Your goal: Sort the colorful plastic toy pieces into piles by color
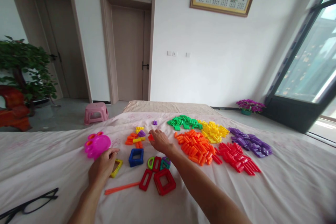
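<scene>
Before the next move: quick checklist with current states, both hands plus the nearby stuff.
1. Right hand gripping the red piece: cannot tell; fingertips are at it, contact unclear.
2. Left hand empty: cannot tell; fingers curled.
3. Blue square frame clear of both hands: ok.
4. Orange pile and red pile well separated: not ok, their edges meet.
5. Glasses away from both hands: ok, lying at near left.

Bright daylight via glass (pixel 304 66) at R; soft shadows on cloth (pixel 63 171); wide-angle stretch nr edges; btm-R corner dark.
</scene>
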{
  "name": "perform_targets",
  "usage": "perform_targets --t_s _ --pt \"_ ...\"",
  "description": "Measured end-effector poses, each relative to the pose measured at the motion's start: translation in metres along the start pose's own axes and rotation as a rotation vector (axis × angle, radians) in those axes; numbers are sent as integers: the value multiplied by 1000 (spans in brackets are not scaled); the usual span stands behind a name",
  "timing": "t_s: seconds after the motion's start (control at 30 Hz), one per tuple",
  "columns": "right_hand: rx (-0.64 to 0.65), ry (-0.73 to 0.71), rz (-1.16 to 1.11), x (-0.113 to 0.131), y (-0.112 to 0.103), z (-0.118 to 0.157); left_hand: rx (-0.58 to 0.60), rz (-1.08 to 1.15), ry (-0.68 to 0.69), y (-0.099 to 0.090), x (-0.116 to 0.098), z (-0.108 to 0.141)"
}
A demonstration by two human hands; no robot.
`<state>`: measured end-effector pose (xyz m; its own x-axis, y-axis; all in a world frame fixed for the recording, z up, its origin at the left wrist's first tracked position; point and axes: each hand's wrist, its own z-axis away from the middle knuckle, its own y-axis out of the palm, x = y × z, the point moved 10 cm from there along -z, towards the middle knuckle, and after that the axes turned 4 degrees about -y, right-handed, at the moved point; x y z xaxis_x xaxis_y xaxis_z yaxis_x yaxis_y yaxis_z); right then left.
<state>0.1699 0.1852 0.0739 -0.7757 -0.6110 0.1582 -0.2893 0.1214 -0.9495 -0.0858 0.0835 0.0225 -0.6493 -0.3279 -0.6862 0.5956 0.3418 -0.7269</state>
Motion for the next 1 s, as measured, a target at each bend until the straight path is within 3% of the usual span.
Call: perform_targets --t_s 0.33,0.43,0.53,0.67,0.9,1.0 --pt "-274 428 131 -98 -110 94 13 -47 -8 0 1 1" --pt "-297 578 164 -124 -129 117 23 -50 -20 0 2 1" --pt "-337 612 155 -129 -137 124 23 -49 -28 1 3 1" --pt "-365 391 14 -97 -117 98 29 -23 -16 2 2 0" --pt "-48 18 -172 -9 -10 19 12 -38 -28 0 2 2" --pt "46 -63 -129 14 18 -14 20 -28 -22 1 1 2"
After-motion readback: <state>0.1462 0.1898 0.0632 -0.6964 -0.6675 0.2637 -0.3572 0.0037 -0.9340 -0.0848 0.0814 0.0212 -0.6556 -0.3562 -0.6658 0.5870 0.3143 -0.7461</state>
